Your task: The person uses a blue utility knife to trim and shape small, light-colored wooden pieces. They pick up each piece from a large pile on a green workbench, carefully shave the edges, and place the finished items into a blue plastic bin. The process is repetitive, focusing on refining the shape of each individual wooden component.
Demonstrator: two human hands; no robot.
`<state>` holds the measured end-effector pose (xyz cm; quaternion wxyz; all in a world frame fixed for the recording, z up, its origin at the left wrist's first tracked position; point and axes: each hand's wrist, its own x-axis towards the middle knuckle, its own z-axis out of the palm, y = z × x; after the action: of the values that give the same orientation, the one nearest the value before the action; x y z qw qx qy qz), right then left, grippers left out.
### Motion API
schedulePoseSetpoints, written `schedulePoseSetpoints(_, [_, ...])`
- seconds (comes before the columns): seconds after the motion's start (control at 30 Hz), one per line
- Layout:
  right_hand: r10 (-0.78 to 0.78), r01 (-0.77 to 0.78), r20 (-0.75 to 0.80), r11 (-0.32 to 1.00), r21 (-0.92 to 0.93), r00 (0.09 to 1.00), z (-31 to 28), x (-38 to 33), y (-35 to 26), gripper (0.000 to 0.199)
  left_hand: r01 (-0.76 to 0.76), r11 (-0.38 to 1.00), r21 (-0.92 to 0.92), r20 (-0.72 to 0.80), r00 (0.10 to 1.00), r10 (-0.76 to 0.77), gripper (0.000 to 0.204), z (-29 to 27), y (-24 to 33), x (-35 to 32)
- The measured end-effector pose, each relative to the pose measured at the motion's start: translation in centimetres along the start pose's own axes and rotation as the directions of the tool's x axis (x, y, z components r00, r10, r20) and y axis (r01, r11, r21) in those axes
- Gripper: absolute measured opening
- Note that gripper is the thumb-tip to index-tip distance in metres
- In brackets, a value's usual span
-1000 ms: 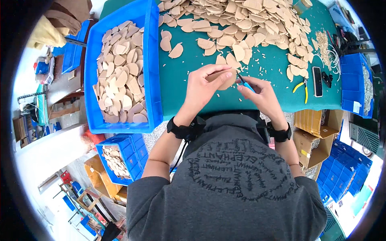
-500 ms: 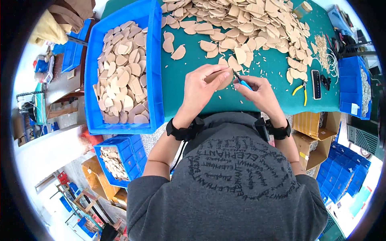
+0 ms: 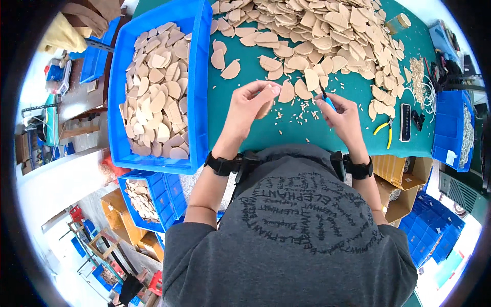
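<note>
Starting at the left, there's a deep blue tray (image 3: 198, 92), well filled with tan rounded pieces (image 3: 158, 102). Next along, the left hand (image 3: 249, 105) is pinching one tan piece (image 3: 264, 109), edge showing below the fingers, held up above the green table (image 3: 248, 66). Between the hands, small pale scraps (image 3: 302, 108) litter the cloth, loose half-rounds lie just beyond, and the big heap (image 3: 327, 30) spreads behind. And here's the right hand (image 3: 341, 115), closed around a blue-handled tool (image 3: 329, 101), dark tip pointing away from the body; what sort of tip, I can't quite tell from here. Tool and piece are apart, so this looks like a pause between strokes of trimming. The next move, I'd judge, calls for a steady left pinch and fingers clear of that tip. Further right: yellow-handled pliers (image 3: 389, 134), then a phone (image 3: 405, 123).
</note>
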<state>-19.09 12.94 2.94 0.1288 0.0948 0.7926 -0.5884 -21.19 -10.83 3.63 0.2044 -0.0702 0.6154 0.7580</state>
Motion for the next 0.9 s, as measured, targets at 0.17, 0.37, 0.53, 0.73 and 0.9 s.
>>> schedulePoseSetpoints(0.17, [0.041, -0.041, 0.016, 0.999, 0.004, 0.999, -0.9, 1.0, 1.8, 0.024, -0.246, 0.938, 0.246, -0.49, 0.803, 0.339, 0.027, -8.4, 0.1, -1.0])
schedulePoseSetpoints(0.37, [0.033, -0.033, 0.004, 0.999, 0.016, 0.999, -1.4, 1.8, 3.1, 0.024, 0.013, 0.297, 0.955, -0.26, 0.521, 0.813, 0.023, -12.5, -1.4, 2.4])
schedulePoseSetpoints(0.53, [-0.002, 0.001, -0.008, 0.997, -0.075, 1.0, -1.2, 2.6, 3.8, 0.027, 0.002, 0.15, 0.989, -0.06, 0.922, 0.382, 0.051, 0.7, -11.9, 9.4])
schedulePoseSetpoints(0.73, [0.009, -0.01, -0.009, 0.993, -0.121, 1.0, -1.5, 1.9, 3.5, 0.033, -0.227, 0.422, 0.878, 0.1, 0.948, 0.301, 0.038, 1.6, -13.9, 11.5])
schedulePoseSetpoints(0.9, [-0.085, 0.098, 0.073, 0.975, -0.198, 0.994, -1.1, 1.6, 3.6, 0.041, -0.006, 0.961, 0.276, 0.151, 0.988, -0.037, 0.029, 2.4, -7.3, 7.2])
